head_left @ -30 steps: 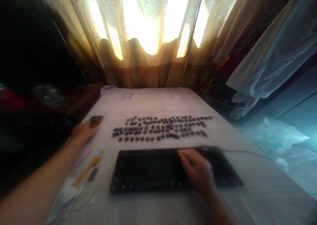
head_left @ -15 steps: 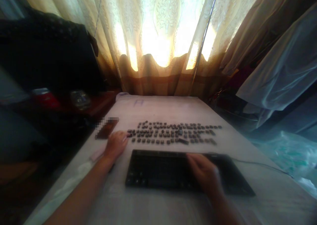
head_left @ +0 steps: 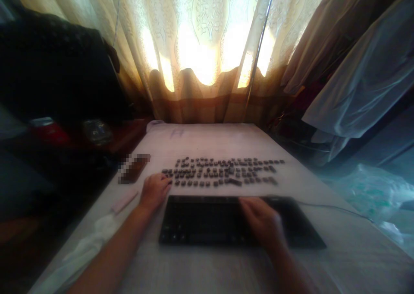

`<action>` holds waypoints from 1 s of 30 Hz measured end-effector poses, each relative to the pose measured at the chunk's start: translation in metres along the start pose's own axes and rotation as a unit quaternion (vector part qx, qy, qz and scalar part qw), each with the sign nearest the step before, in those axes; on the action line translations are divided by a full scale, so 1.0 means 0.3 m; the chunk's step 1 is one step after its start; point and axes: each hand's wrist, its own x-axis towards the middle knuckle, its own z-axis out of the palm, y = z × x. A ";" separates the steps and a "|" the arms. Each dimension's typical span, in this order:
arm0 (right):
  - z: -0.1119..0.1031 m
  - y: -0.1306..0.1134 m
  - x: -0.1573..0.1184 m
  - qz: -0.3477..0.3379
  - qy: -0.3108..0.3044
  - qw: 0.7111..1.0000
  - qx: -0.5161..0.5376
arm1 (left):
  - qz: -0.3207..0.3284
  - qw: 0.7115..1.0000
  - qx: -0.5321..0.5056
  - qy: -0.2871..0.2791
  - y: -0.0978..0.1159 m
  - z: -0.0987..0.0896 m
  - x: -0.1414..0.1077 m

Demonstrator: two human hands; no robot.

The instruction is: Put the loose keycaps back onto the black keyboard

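Note:
A black keyboard point(head_left: 207, 220) lies flat on the covered table, its surface mostly dark, with a few small pale spots at lower left. Beyond it, loose dark keycaps point(head_left: 235, 182) are spread in several rough rows. At the left end of the nearest row, my left hand point(head_left: 154, 192) has its fingers pinched together at a small keycap point(head_left: 170, 182); blur and the fingers partly hide it. My right hand point(head_left: 263, 218) rests over the keyboard right of its middle, fingers together and closed at its far edge, steadying it.
A phone-like brown object point(head_left: 137, 168), partly pixelated, lies at the table's left, with a pink strip point(head_left: 124, 201) nearer me. A cable point(head_left: 336, 207) runs off right. Clear plastic bags point(head_left: 375, 190) sit beyond the right edge. Curtains point(head_left: 207, 82) hang behind.
My left hand has drawn slightly nearer, from the second-nearest row's left end to the nearest row's. My right hand stays on the keyboard. The whole view has shifted a little.

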 end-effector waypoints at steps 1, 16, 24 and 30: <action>0.001 -0.002 0.000 -0.001 0.000 1.000 0.002 | -0.002 1.000 0.000 0.000 -0.001 0.002 -0.002; -0.002 -0.005 0.003 0.007 -0.019 1.000 0.002 | -0.010 1.000 -0.016 -0.012 0.000 0.010 -0.025; -0.008 -0.012 0.005 0.018 -0.027 0.999 0.001 | -0.019 0.999 -0.035 -0.002 0.000 0.023 -0.036; -0.004 -0.010 0.001 0.019 -0.019 1.000 -0.003 | -0.019 0.996 -0.075 0.031 -0.011 0.011 -0.064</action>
